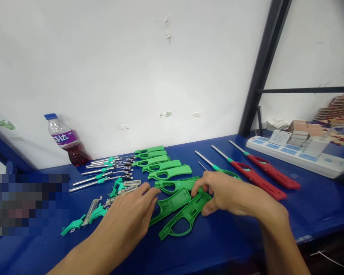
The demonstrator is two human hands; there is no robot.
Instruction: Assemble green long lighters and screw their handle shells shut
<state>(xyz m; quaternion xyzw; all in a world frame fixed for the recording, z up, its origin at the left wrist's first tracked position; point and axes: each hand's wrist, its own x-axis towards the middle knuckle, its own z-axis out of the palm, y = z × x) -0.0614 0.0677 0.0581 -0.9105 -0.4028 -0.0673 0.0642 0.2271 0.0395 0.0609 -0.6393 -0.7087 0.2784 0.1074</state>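
Note:
My left hand point(130, 215) lies flat on the blue table point(318, 206), fingers stretched out, fingertips touching a green plastic handle shell point(172, 204). My right hand point(226, 193) curls its fingers round the end of another green shell point(186, 217) lying open side up in front of it. Behind them a row of several green handle halves point(160, 164) runs back toward the wall. To the left lie metal rods with teal fittings point(103, 172) and small teal trigger parts point(87, 217).
Two finished red lighters point(260, 173) and a green one point(220, 168) lie to the right. A white power strip point(298, 156) with boxes sits at the far right. A drink bottle point(64, 139) leans against the white wall. A black post point(263, 65) rises at the right.

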